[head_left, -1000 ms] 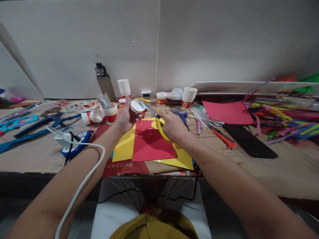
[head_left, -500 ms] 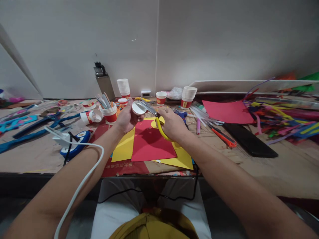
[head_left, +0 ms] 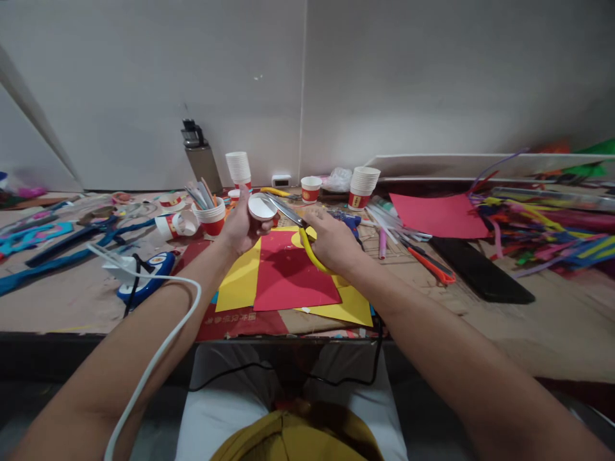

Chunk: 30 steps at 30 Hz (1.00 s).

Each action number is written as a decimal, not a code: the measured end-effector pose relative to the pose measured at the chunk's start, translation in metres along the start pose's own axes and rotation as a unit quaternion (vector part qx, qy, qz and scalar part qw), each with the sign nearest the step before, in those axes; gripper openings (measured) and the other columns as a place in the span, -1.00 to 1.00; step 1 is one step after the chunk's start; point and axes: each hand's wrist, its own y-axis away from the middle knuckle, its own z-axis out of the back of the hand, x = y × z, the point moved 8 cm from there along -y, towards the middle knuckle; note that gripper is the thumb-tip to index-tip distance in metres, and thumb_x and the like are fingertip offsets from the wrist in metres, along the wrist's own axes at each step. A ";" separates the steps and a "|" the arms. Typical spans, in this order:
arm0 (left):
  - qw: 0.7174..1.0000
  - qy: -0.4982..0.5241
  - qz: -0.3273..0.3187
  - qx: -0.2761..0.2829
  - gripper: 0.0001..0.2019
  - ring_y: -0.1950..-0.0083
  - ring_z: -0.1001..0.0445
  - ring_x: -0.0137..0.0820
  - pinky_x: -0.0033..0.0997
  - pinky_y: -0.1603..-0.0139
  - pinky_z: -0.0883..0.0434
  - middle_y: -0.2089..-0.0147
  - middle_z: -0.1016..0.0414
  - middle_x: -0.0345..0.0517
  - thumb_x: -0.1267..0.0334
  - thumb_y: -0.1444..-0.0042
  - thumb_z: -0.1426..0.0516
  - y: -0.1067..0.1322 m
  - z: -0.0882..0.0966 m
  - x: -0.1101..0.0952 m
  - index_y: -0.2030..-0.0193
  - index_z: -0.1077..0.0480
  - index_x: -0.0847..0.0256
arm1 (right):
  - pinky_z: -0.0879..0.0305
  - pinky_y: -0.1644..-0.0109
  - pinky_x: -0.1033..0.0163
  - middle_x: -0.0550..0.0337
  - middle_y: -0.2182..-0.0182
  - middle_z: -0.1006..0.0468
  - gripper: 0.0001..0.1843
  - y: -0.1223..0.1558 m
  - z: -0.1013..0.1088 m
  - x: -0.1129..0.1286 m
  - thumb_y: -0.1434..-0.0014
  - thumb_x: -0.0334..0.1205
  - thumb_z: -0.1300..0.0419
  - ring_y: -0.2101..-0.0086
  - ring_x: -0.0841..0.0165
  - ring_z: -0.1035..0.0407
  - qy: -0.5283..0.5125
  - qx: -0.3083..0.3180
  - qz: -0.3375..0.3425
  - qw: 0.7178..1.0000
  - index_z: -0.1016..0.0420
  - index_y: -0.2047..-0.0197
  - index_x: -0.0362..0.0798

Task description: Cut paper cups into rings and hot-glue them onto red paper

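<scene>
My left hand (head_left: 243,227) is wrapped round a small white paper cup piece (head_left: 262,207), its round white face turned up toward me. In my right hand (head_left: 330,240) is a pair of scissors (head_left: 307,243) with yellow handles. Their metal blades point left, the tips at the right rim of the cup piece; whether they touch it I cannot tell. Below both hands lies a red paper sheet (head_left: 293,278) on top of yellow paper (head_left: 237,285). A small yellow round piece (head_left: 296,240) sits near the red sheet's upper edge, partly behind the scissors.
Behind stand stacked paper cups (head_left: 364,186), a single cup (head_left: 311,190) and a bottle (head_left: 202,157). A cup of sticks (head_left: 210,216) and a blue power strip (head_left: 148,278) are at left. To the right lie a craft knife (head_left: 432,264), a black phone (head_left: 480,269) and colourful strips (head_left: 571,237).
The left hand has shifted slightly left with the cup piece, and its round face has moved away from the blades toward their tips. The right hand has barely moved.
</scene>
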 end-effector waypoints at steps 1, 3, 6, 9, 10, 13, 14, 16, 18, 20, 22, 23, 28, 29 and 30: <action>1.000 0.002 -0.005 -0.003 -0.39 0.69 -0.29 -0.56 -0.59 0.76 -0.06 0.57 -0.43 -0.11 -0.33 -0.13 0.08 0.000 0.000 0.000 0.35 -0.35 0.27 | -0.27 0.14 0.19 -0.03 -0.04 -0.46 -0.65 0.000 0.000 0.000 -0.23 -0.21 -0.06 0.09 0.17 -0.40 -0.001 0.000 -0.001 1.000 -0.39 -0.07 -0.01; 1.000 0.013 -0.021 -0.008 -0.38 0.65 -0.36 -0.51 -0.57 0.74 -0.10 0.54 -0.45 -0.09 -0.33 -0.14 0.10 -0.001 0.001 -0.001 0.34 -0.36 0.27 | -0.27 0.13 0.18 -0.03 -0.02 -0.47 -0.64 -0.001 -0.001 -0.001 -0.22 -0.20 -0.07 0.10 0.17 -0.40 -0.005 0.000 -0.007 1.000 -0.39 -0.08 -0.01; 0.998 0.033 -0.044 -0.016 -0.41 0.60 -0.41 -0.48 -0.55 0.70 -0.18 0.52 -0.46 -0.11 -0.29 -0.18 0.09 -0.002 0.001 -0.001 0.32 -0.37 0.26 | -0.28 0.09 0.18 -0.02 0.00 -0.48 -0.61 -0.001 -0.001 -0.002 -0.21 -0.21 -0.08 0.09 0.17 -0.40 -0.014 -0.003 -0.019 1.000 -0.38 -0.11 -0.01; 0.998 0.040 -0.049 -0.022 -0.46 0.63 -0.37 -0.50 -0.55 0.69 -0.18 0.56 -0.42 -0.16 -0.25 -0.19 0.06 -0.002 0.002 0.001 0.35 -0.35 0.25 | -0.28 0.10 0.18 0.00 -0.03 -0.45 -0.58 -0.001 0.001 -0.002 -0.21 -0.21 -0.09 0.10 0.18 -0.41 -0.018 -0.003 -0.018 1.000 -0.36 -0.15 0.03; 0.998 0.037 -0.044 -0.021 -0.46 0.64 -0.35 -0.51 -0.55 0.69 -0.17 0.58 -0.40 -0.17 -0.25 -0.19 0.06 -0.002 0.001 0.002 0.36 -0.34 0.25 | -0.29 0.13 0.18 0.01 -0.04 -0.44 -0.56 0.000 0.001 -0.002 -0.21 -0.20 -0.09 0.13 0.18 -0.42 -0.013 0.000 -0.019 1.000 -0.34 -0.17 0.06; 1.000 0.019 -0.018 -0.004 -0.46 0.66 -0.30 -0.53 -0.56 0.69 -0.16 0.61 -0.36 -0.20 -0.26 -0.18 0.04 -0.001 -0.001 0.007 0.37 -0.34 0.25 | -0.27 0.23 0.18 0.00 -0.01 -0.42 -0.54 0.001 0.000 -0.004 -0.21 -0.17 -0.09 0.23 0.19 -0.44 0.016 0.016 -0.036 0.999 -0.32 -0.19 0.09; 1.000 0.015 -0.012 0.001 -0.46 0.67 -0.29 -0.54 -0.56 0.69 -0.15 0.61 -0.36 -0.19 -0.26 -0.18 0.04 -0.001 -0.001 0.008 0.37 -0.34 0.25 | -0.27 0.25 0.18 -0.01 0.01 -0.42 -0.56 0.001 0.000 -0.004 -0.21 -0.17 -0.10 0.25 0.19 -0.44 0.022 0.020 -0.039 0.999 -0.33 -0.17 0.08; 1.000 0.010 -0.010 0.009 -0.46 0.67 -0.28 -0.55 -0.57 0.70 -0.14 0.59 -0.38 -0.17 -0.26 -0.18 0.04 0.000 -0.002 0.008 0.37 -0.34 0.25 | -0.26 0.26 0.19 0.00 0.03 -0.43 -0.60 0.001 0.000 -0.004 -0.21 -0.17 -0.09 0.27 0.20 -0.44 0.024 0.020 -0.039 0.999 -0.37 -0.12 0.06; 1.000 0.010 -0.013 0.012 -0.46 0.68 -0.27 -0.56 -0.58 0.71 -0.12 0.57 -0.40 -0.16 -0.26 -0.18 0.05 0.000 -0.003 0.006 0.37 -0.34 0.25 | -0.25 0.25 0.19 0.01 0.04 -0.44 -0.64 0.001 0.000 -0.002 -0.21 -0.19 -0.09 0.27 0.21 -0.43 0.021 0.013 -0.032 0.999 -0.38 -0.09 0.05; 1.000 0.011 -0.012 0.012 -0.46 0.69 -0.25 -0.58 -0.59 0.72 -0.10 0.58 -0.39 -0.17 -0.26 -0.18 0.05 -0.001 -0.002 0.005 0.37 -0.33 0.25 | -0.25 0.24 0.20 0.02 0.03 -0.45 -0.64 0.001 0.001 -0.001 -0.21 -0.22 -0.08 0.26 0.22 -0.43 0.016 0.008 -0.027 0.999 -0.38 -0.08 0.05; 1.000 0.013 -0.010 0.011 -0.46 0.70 -0.24 -0.58 -0.59 0.73 -0.08 0.60 -0.37 -0.19 -0.27 -0.17 0.05 -0.001 -0.002 0.004 0.37 -0.33 0.24 | -0.24 0.23 0.21 0.02 0.02 -0.45 -0.66 0.001 0.000 -0.001 -0.20 -0.26 -0.08 0.25 0.23 -0.42 0.013 0.007 -0.023 1.000 -0.39 -0.06 0.04; 1.000 0.012 -0.009 0.012 -0.45 0.70 -0.24 -0.59 -0.60 0.74 -0.07 0.60 -0.36 -0.19 -0.27 -0.17 0.05 -0.001 -0.002 0.004 0.38 -0.33 0.24 | -0.23 0.22 0.21 0.02 0.02 -0.46 -0.67 0.001 0.000 -0.001 -0.20 -0.27 -0.08 0.25 0.24 -0.42 0.014 0.007 -0.021 1.000 -0.40 -0.05 0.03; 1.000 -0.010 0.003 0.012 -0.39 0.71 -0.23 -0.58 -0.61 0.76 -0.02 0.61 -0.39 -0.14 -0.34 -0.14 0.10 -0.001 0.001 0.004 0.38 -0.34 0.26 | -0.19 0.28 0.20 0.02 0.07 -0.47 -0.68 0.000 0.000 0.000 -0.21 -0.23 -0.06 0.31 0.23 -0.39 0.028 -0.004 -0.008 1.000 -0.41 -0.03 0.01; 1.000 -0.014 0.006 0.007 -0.37 0.72 -0.22 -0.59 -0.61 0.76 -0.01 0.61 -0.39 -0.13 -0.35 -0.14 0.11 -0.001 0.002 0.004 0.38 -0.34 0.26 | -0.18 0.29 0.20 0.02 0.08 -0.47 -0.68 0.000 0.000 0.000 -0.21 -0.24 -0.06 0.31 0.23 -0.39 0.029 -0.005 -0.005 1.000 -0.41 -0.03 0.01; 1.000 -0.018 0.008 0.003 -0.35 0.72 -0.21 -0.59 -0.61 0.76 0.00 0.61 -0.40 -0.12 -0.36 -0.13 0.13 -0.001 0.003 0.004 0.39 -0.34 0.27 | -0.18 0.29 0.20 0.02 0.09 -0.47 -0.69 0.000 0.000 0.001 -0.21 -0.25 -0.05 0.31 0.23 -0.39 0.028 -0.005 -0.002 1.000 -0.41 -0.02 0.01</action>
